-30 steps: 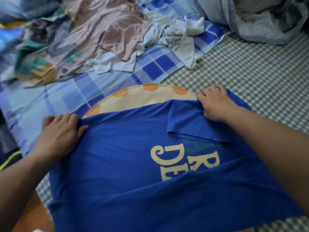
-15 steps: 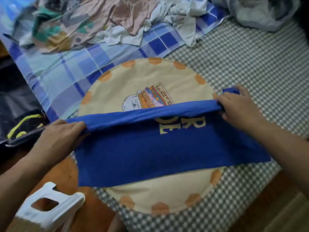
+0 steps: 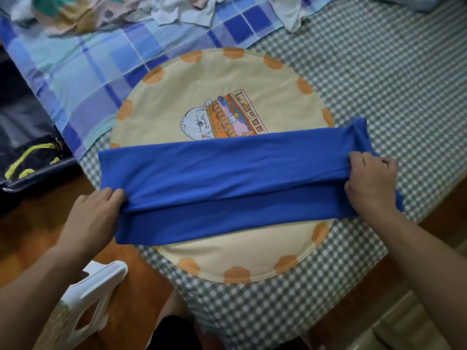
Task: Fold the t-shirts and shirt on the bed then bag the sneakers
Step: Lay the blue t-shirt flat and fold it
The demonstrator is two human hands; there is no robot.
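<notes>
Both hands grip the blue t-shirt [image 3: 227, 178], folded into a long band across the round cushion [image 3: 217, 97] on the bed [image 3: 379, 84]. Left hand [image 3: 93, 215] pinches its left end; right hand [image 3: 371, 180] clutches the right end.

One blue t-shirt [image 3: 227, 178], folded into a long band, lies across one round cream cushion [image 3: 217, 79] with a cartoon print. Two hands hold it: the left hand [image 3: 93, 215] at 9 o'clock, the right hand [image 3: 371, 183] at 3 o'clock. One heap of unfolded clothes [image 3: 156, 11] sits at 12 o'clock. One white plastic stool [image 3: 86, 306] stands at 7 o'clock, one dark bag [image 3: 27, 137] with yellow trim at 9 o'clock. One bed [image 3: 391, 84] carries it all, with one blue plaid sheet [image 3: 75, 72].
</notes>
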